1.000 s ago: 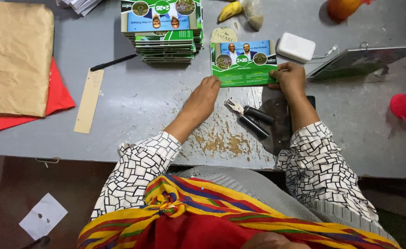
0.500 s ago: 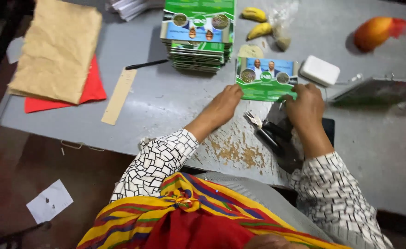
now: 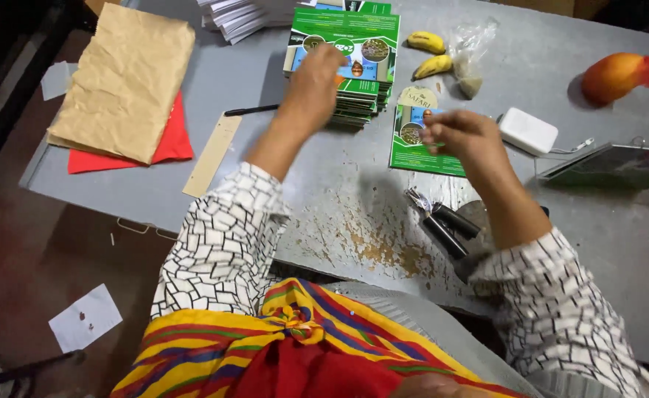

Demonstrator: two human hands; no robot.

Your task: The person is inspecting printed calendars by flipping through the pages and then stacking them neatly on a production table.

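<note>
Left hand (image 3: 313, 81) rests with curled fingers on the card stack (image 3: 354, 66) at the table's (image 3: 317, 199) far side. Right hand (image 3: 461, 136), fingers pinched, hovers over a single card (image 3: 413, 147) beside pliers (image 3: 439, 221).

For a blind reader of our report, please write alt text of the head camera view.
A person's left hand reaches onto a stack of green printed cards on a grey table, while the right hand hovers over a single green card. Black pliers, two bananas and brown paper lie nearby.
</note>
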